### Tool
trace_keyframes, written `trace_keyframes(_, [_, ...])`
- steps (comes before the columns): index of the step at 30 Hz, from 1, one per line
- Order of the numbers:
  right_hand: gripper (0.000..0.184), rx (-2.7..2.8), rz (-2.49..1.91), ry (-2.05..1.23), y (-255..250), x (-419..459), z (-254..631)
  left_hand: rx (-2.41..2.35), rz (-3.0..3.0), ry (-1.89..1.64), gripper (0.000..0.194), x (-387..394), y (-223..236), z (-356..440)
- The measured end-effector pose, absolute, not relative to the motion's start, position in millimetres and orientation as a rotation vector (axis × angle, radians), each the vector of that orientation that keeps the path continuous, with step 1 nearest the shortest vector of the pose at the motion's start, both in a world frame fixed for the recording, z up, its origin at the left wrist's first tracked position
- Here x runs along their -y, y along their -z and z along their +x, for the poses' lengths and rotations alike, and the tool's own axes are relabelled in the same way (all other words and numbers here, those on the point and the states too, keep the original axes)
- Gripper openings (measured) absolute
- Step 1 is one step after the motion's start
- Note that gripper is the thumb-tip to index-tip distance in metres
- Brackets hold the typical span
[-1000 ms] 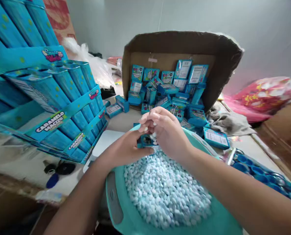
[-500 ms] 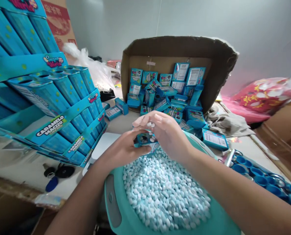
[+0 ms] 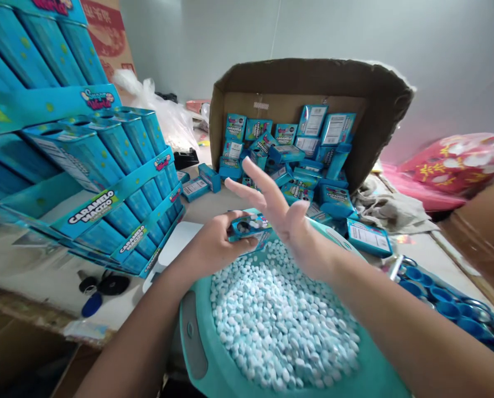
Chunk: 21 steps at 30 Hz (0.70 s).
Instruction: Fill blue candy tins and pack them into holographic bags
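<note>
The grip of the left hand [image 3: 214,242] pinches a small blue box [image 3: 258,241] over the far part of a teal tub [image 3: 219,377] of pale candies [image 3: 286,326], the grip of the right hand [image 3: 287,222] is spread just right of it, and a cardboard carton [image 3: 381,119] holding similar boxes [image 3: 286,153] lies beyond.

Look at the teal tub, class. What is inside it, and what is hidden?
The teal tub holds many small white and pale-blue pieces. They cover its floor. The left hand, its small box and the right hand hide parts beyond.
</note>
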State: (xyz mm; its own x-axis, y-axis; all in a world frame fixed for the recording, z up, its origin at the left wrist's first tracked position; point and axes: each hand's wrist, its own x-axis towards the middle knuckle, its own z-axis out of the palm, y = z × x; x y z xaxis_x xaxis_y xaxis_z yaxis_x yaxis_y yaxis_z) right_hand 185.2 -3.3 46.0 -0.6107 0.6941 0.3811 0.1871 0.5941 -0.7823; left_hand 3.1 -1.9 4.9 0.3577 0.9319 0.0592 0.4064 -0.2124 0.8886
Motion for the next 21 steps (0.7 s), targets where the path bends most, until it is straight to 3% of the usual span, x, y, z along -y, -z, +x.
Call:
trace_keyframes(6, [0.042, 2.19, -0.835, -0.538, -43, -1, 180, -1.15, 1.853, -0.86, 0.032, 1, -3, 4])
trace_keyframes(11, [0.018, 2.139, -1.153, -0.29, -40, -16, 188, -1.098, 1.759, -0.929, 0.044, -1, 0, 5])
trace_keyframes(15, [0.021, 2.258, -1.199, -0.346, -41, -12, 185, -1.103, 1.798, -0.907, 0.042, 1, -2, 5])
trace_keyframes(21, [0.02, 2.138, -0.991, -0.696, -39, -6, 175, -1.058, 1.826, -0.923, 0.04, 3, -6, 7])
